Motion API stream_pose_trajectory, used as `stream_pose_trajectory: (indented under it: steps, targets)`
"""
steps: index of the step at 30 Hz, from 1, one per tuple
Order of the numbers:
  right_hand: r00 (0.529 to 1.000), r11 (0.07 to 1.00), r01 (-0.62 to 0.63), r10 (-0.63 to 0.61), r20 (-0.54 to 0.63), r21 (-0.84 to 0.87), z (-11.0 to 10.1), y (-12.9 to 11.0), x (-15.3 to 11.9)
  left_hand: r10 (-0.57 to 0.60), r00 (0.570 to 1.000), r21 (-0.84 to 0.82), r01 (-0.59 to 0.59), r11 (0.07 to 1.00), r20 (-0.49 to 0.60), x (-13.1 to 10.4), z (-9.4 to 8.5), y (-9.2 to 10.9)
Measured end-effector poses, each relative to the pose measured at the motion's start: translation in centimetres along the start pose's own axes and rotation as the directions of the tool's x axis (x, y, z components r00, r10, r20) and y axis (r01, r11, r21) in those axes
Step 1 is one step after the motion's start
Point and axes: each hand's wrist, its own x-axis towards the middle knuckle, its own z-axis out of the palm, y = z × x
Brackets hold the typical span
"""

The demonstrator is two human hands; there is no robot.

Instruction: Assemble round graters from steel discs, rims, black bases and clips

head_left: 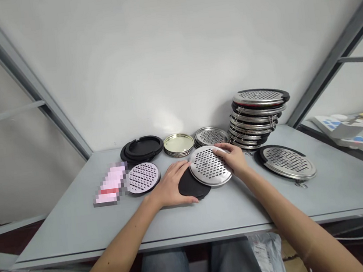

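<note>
My right hand [233, 158] grips the right rim of a round metal plate [210, 165] with slotted holes, thumb and fingers closed on it. The plate overlaps a flat black disc [190, 185] lying on the table. My left hand [171, 185] curves round the left side of that black disc, its thumb at the near edge and its fingertips by the slotted plate's left rim. Left of this hand is a pale pink slotted disc [143, 177] with a dark edge beneath it.
Black rings [143, 147], gold lids [178, 143] and slotted metal plates [212, 135] lie along the wall. A tall stack of assembled discs with wire clips [257, 118] stands back right; another assembled disc [287, 162] lies before it. A blurred pink item [112, 184] lies left on the grey table [79, 223].
</note>
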Motion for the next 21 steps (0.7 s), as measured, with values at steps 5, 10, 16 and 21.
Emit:
stream_pose_trajectory:
  steps: [5, 10, 16, 21]
  targets:
    - [0.991, 0.992, -0.091, 0.099, 0.088, -0.084, 0.9, -0.1, -0.3, -0.018, 1.0, 0.008, 0.018, 1.0, -0.014, 0.0, 0.2, -0.1]
    - [0.977, 0.986, -0.119, 0.138, 0.163, -0.121, 1.1, -1.3, -1.0, -0.128, 0.991, 0.044, 0.13, 0.991, -0.05, -0.1, 0.6, -0.4]
    - [0.965, 0.988, -0.066, 0.099, 0.244, -0.143, 1.2, -1.3, -1.3, -0.208, 0.978, 0.025, 0.208, 0.978, -0.007, -0.3, 0.7, -0.5]
    - [0.945, 0.989, 0.015, 0.034, 0.325, -0.147, 1.5, -0.4, -1.1, -0.146, 0.988, -0.01, 0.146, 0.989, 0.042, -0.3, 0.3, -0.2]
